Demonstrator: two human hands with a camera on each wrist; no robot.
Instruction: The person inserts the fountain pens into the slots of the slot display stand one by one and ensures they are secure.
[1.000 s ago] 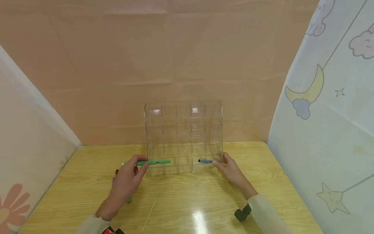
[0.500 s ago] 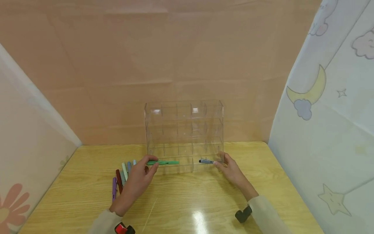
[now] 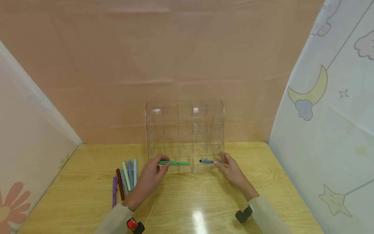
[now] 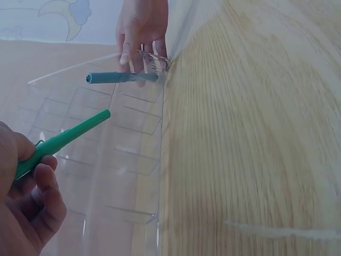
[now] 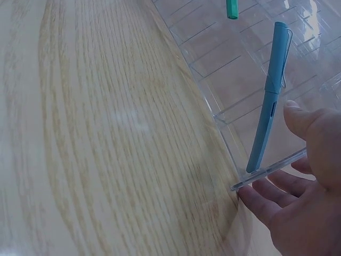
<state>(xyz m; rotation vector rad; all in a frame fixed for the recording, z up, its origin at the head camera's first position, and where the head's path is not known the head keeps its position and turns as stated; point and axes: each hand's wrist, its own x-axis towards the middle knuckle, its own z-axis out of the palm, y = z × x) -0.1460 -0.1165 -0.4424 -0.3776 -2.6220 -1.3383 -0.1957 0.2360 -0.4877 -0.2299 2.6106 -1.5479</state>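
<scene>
My left hand (image 3: 150, 177) holds a green pen (image 3: 178, 163) between thumb and fingers, level in front of the bottom tier of a clear acrylic rack (image 3: 185, 118). In the left wrist view the green pen (image 4: 72, 134) slants with its free end toward the right. My right hand (image 3: 232, 172) grips the rack's right side wall low down, thumb inside and fingers outside in the right wrist view. A blue clip pen (image 5: 270, 90) lies in the bottom tier beside that thumb, one end at the side wall.
On the wooden table (image 3: 175, 208), left of the rack, several pens lie side by side, among them a purple pen (image 3: 114, 191), a dark red pen (image 3: 120, 184) and a light blue pen (image 3: 135, 172). An orange-brown backdrop (image 3: 181, 58) and patterned side sheets surround the table.
My left hand has moved right with the green pen, from the rack's left edge toward its middle, uncovering the pens on the table. The right hand has stayed at the rack's side.
</scene>
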